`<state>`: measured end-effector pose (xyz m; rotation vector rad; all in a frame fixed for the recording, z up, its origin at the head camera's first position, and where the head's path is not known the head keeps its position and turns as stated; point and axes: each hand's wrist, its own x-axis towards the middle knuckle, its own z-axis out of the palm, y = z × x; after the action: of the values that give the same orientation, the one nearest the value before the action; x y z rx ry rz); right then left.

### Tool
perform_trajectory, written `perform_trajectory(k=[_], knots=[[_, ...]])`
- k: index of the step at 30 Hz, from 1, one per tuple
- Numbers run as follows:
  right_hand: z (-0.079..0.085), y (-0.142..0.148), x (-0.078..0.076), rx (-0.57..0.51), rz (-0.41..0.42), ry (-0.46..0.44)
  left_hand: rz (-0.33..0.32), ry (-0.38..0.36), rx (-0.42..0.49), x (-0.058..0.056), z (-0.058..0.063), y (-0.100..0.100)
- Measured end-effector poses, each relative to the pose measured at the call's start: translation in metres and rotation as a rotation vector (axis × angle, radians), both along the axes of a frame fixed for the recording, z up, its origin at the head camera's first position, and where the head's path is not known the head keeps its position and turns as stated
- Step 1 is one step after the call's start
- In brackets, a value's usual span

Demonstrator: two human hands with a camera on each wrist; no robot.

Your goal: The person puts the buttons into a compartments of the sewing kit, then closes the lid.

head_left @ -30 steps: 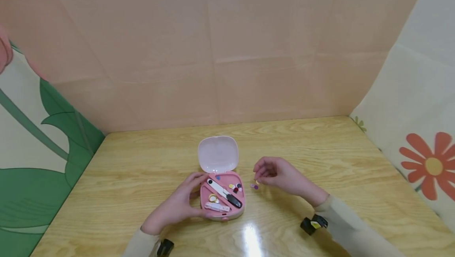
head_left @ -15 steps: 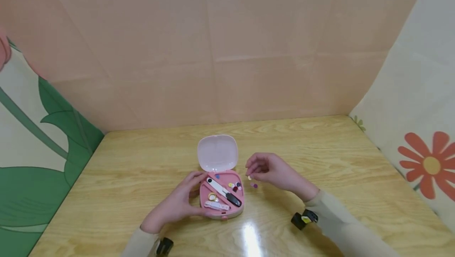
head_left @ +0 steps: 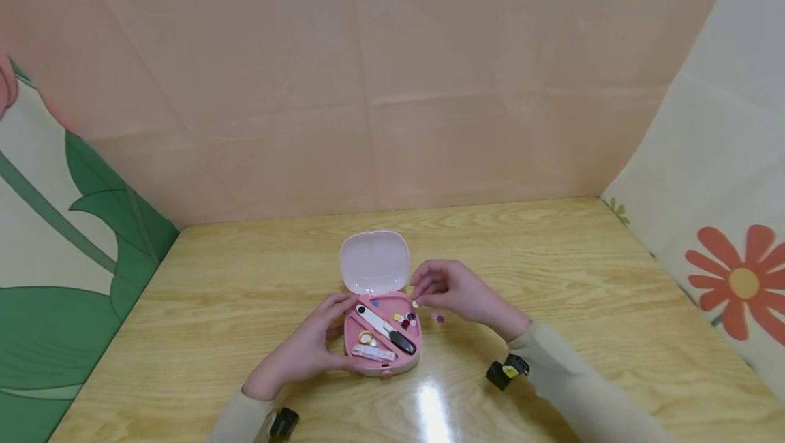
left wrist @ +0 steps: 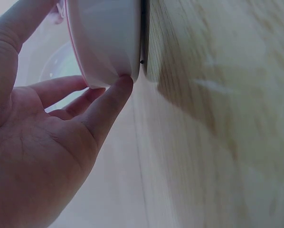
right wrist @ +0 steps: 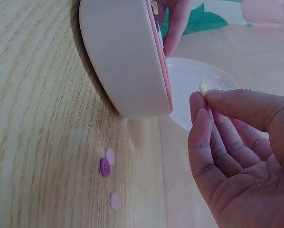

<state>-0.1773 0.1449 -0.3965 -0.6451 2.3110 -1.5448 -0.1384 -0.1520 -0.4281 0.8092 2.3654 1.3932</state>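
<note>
A pink-trimmed sewing box [right wrist: 123,57] stands on the table with its pale lid [head_left: 375,262] raised at the back. My left hand [head_left: 306,351] holds its left side, thumb at the front edge and fingers along the far side. Between thumb and forefinger, my right hand [head_left: 454,293] pinches a pale yellow button [right wrist: 203,89] close to the box's right rim. Several small buttons [head_left: 405,321] lie in the right compartment. A white tool with a black end [head_left: 386,329] runs diagonally across the middle, and a gold ring-like piece [head_left: 366,337] sits by a white slim item [head_left: 374,353].
On the wooden table [head_left: 245,279], right of the box, lie a purple button [right wrist: 105,167], a pink button [right wrist: 110,156] touching it and another pink button [right wrist: 114,201]. A peach cloth backdrop [head_left: 392,88] hangs behind the table's back edge.
My right hand has moved left from beside the loose buttons to the box's right rim, carrying the yellow button. My left hand stays on the box.
</note>
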Motion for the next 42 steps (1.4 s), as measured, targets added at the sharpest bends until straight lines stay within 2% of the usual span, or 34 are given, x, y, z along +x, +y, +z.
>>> perform_trajectory(k=[8,17,27,42], knots=[[-0.002,-0.005,0.000,-0.035,0.002,0.004,0.018,0.041,-0.049,0.001,0.000,0.000],[-0.003,-0.013,0.000,-0.009,-0.033,-0.034,0.009,0.006,-0.015,0.000,-0.002,-0.001],[-0.006,-0.021,-0.001,0.026,-0.034,-0.040,0.001,-0.012,0.005,0.000,0.001,0.000],[-0.012,-0.029,-0.004,-0.035,-0.014,-0.022,-0.003,0.001,0.015,-0.001,-0.002,0.000]])
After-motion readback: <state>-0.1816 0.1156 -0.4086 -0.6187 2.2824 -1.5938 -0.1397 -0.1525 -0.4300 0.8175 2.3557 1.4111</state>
